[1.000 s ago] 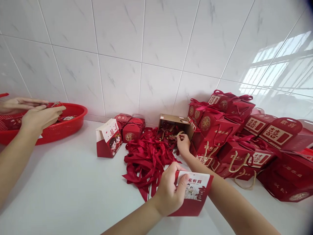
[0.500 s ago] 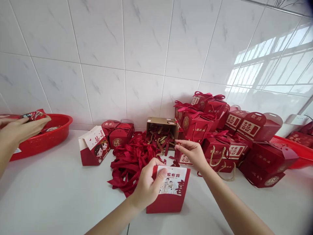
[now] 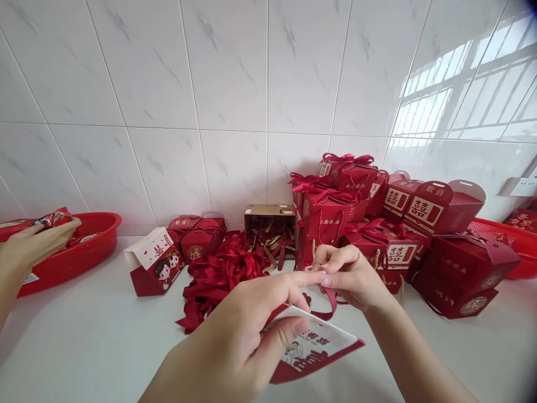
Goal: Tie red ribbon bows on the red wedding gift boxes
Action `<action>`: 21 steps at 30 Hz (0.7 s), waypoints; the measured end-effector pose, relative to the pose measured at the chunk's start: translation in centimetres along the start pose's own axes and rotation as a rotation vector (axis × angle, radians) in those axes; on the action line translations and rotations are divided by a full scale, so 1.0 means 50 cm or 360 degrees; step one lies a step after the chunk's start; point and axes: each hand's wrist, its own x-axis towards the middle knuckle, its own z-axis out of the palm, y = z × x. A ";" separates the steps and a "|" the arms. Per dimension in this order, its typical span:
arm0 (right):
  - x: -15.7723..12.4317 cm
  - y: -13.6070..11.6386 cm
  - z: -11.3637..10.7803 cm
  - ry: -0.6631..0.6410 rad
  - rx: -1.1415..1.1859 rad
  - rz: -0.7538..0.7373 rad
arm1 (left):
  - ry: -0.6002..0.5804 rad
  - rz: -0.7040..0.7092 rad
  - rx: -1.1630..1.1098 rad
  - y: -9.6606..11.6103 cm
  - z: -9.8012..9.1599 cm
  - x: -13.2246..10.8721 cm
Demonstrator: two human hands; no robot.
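Observation:
My left hand [image 3: 255,319] grips a red and white gift box [image 3: 331,338], thumb on its printed front. The box is tilted, and its lower left part lies behind my hand. The index finger of that hand reaches out to my right fingertips. With thumb and fingers pinched, my right hand [image 3: 356,277] holds a narrow dark red ribbon [image 3: 329,310], which loops down just behind the box's top edge. Behind my hands lies a heap of loose red ribbons [image 3: 226,268], beside an open cardboard box [image 3: 268,210] of red and gold strips.
Stacked red gift boxes [image 3: 323,215] with bows stand at the right. A couple-printed box [image 3: 153,266] sits left, near smaller red boxes [image 3: 197,240]. Another person's hand [image 3: 46,240] holds wrapped packets over a red basin [image 3: 96,238]. A red basket [image 3: 495,232] is far right.
The gift box has tipped and come up nearer to me. My right hand has moved down to meet my left index finger, and the ribbon loop now shows. The view has shifted slightly.

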 end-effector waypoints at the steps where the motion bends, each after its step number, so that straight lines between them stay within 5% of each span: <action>1: -0.003 -0.004 0.002 -0.0018 -0.0010 -0.0014 | -0.0013 -0.0002 0.0002 -0.005 0.004 -0.001; 14: -0.018 -0.012 0.032 0.0134 0.0023 -0.0012 | 0.0021 0.0088 -0.0059 -0.012 0.009 -0.006; 21: -0.021 -0.012 0.032 0.0006 0.0146 -0.0059 | 0.0018 0.0129 -0.0062 -0.003 0.009 0.003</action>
